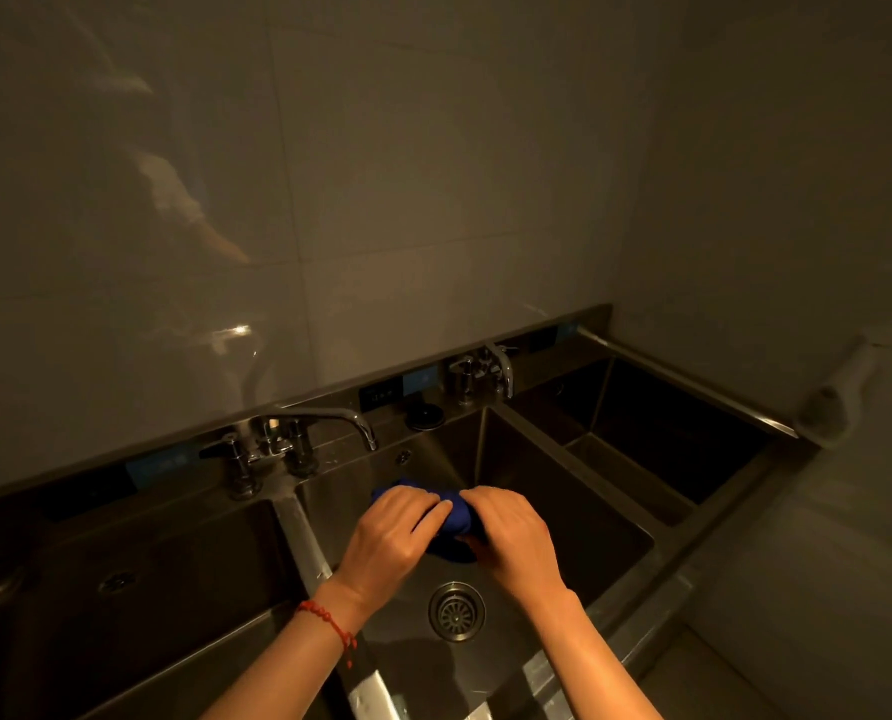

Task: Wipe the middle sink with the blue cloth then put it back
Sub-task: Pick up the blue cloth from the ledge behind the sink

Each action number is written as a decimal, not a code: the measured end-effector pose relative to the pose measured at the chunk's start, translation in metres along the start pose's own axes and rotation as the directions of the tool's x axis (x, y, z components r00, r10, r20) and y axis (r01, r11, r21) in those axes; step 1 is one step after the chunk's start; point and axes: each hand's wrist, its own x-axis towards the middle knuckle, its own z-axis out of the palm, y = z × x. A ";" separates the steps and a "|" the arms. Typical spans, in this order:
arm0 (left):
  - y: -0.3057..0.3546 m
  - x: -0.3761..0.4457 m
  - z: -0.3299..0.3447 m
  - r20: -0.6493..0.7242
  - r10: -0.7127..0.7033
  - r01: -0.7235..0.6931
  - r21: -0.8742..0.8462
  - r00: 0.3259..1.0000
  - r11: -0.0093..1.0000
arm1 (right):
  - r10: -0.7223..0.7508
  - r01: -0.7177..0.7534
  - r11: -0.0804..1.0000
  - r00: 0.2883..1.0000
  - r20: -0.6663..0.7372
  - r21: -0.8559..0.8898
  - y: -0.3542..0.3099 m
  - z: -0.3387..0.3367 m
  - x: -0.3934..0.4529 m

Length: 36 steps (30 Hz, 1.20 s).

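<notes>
Two chrome faucets [298, 433] [490, 371] stand on the steel back ledge — one left, one right. Grey tiled wall [381, 174] behind; a round drain strainer [456, 611] below.

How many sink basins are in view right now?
3: left basin, middle basin where both hands hold the blue cloth, and right basin. Any beyond the frame's left edge would be hidden.

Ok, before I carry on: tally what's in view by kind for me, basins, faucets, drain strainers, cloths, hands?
Sink basins: 3, the left sink, the middle sink, the right sink
Faucets: 2, the left faucet, the right faucet
Drain strainers: 1 plainly visible, the middle drain
Cloths: 1, the blue cloth
Hands: 2, left hand, right hand, both gripping the cloth
Total: 9
</notes>
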 end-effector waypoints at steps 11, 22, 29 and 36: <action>-0.010 -0.009 0.037 0.260 -0.160 0.175 -0.037 0.952 0.984 | -0.084 0.058 0.974 0.990 -0.113 -0.219 0.004 0.033 0.009; -0.002 -0.009 0.084 0.215 -0.157 0.181 -0.097 0.964 0.979 | 0.027 -0.052 0.972 0.994 -0.109 -0.229 0.019 0.056 -0.013; 0.002 -0.014 0.116 0.255 -0.149 0.184 -0.119 0.955 0.976 | 0.125 -0.110 0.983 0.988 0.095 -0.144 0.039 0.059 -0.034; 0.002 -0.026 0.145 0.347 -0.178 0.233 -0.123 0.921 0.965 | 0.331 -0.297 0.939 0.917 0.222 -0.171 0.055 0.065 -0.072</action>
